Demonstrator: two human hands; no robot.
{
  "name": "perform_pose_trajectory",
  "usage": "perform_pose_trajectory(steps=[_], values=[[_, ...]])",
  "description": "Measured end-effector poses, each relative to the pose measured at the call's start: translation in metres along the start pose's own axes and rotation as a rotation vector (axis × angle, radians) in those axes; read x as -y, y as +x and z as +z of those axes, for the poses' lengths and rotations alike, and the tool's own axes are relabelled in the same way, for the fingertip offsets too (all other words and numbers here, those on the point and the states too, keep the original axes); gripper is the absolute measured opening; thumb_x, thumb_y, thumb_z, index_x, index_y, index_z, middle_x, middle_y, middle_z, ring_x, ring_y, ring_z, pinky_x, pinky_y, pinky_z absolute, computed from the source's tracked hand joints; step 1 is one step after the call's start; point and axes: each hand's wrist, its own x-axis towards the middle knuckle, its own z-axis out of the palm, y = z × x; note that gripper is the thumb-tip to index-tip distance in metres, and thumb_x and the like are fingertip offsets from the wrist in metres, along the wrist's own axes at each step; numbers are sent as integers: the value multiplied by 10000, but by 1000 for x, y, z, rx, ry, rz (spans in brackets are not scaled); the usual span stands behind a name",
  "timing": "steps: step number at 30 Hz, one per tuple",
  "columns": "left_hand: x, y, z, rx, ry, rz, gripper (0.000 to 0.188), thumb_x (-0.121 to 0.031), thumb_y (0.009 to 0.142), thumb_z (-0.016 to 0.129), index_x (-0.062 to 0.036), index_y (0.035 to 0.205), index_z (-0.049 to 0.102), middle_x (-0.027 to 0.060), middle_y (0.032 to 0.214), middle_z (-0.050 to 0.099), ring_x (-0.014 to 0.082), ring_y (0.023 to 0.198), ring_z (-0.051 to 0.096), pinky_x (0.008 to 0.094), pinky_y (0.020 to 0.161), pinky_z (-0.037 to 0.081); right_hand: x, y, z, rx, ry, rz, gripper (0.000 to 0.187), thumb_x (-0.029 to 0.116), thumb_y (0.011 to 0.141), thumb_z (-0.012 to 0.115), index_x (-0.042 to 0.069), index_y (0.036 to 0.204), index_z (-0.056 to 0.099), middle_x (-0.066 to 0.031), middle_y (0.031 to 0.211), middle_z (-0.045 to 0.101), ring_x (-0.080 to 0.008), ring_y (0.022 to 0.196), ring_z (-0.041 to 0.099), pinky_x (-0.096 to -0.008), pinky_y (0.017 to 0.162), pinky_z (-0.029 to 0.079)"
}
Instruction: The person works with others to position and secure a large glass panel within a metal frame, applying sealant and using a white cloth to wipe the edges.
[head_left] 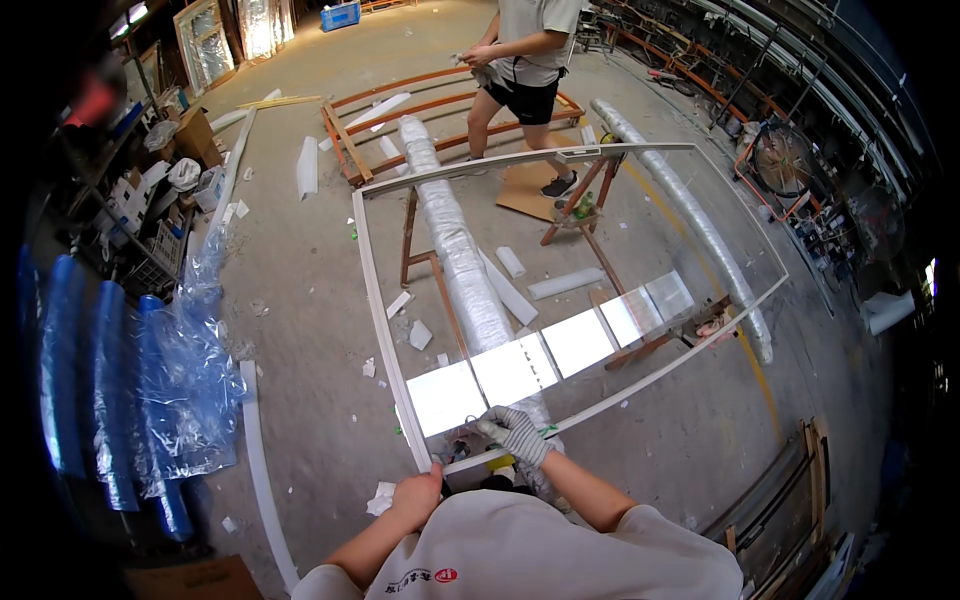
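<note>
A large glazed panel with a pale frame (376,290) lies flat in front of me, raised on brown sawhorse-like stands (408,240). Bright white patches (577,345) shine across its near part, apparently reflections in the glass. At the near left corner my left hand (418,495), bare, is closed around the frame edge. My right hand (515,435) wears a grey-striped glove and is just inside the near rail, over the glass. Its fingers are curled together; a small dark curved thing shows by the fingertips, too small to name.
Beyond the panel a person (525,70) stands by a low brown metal rack (450,115). A long plastic-wrapped bundle (440,210) passes under the panel; another wrapped bundle (690,220) lies right. Blue film rolls (105,380) are left, a fan (782,160) far right. Foam scraps (565,283) litter the floor.
</note>
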Motion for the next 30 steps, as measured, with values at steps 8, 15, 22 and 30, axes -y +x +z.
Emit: perform_pose_trajectory(steps=[8,15,22,30], values=[[4,-11,1,-56,-154,3,329,-246,750,572,-25,963,453,190,748,605,377,708,598,462,613,477,4,8,-4,39,-128,103,250,238,821,623,12,925,600,-52,758,627,-104,677,566,-235,633,478],[8,-19,-4,-280,-239,-75,261,-312,784,603,-53,782,633,166,767,594,347,724,581,429,615,465,24,14,-9,303,-482,-228,196,185,793,615,93,964,641,-84,846,646,-199,773,612,-304,717,478],[19,-8,26,-440,-407,-204,272,-301,768,653,-31,757,628,148,755,590,337,709,569,400,608,447,13,37,8,439,-1004,-718,188,266,740,602,214,911,663,-41,797,595,-231,772,565,-358,704,457],[10,-3,21,-436,-466,-334,261,-240,721,715,-3,719,607,150,714,601,319,634,565,358,573,441,13,52,30,604,-1108,-812,180,242,753,560,223,896,667,-44,802,588,-238,785,569,-359,707,460]])
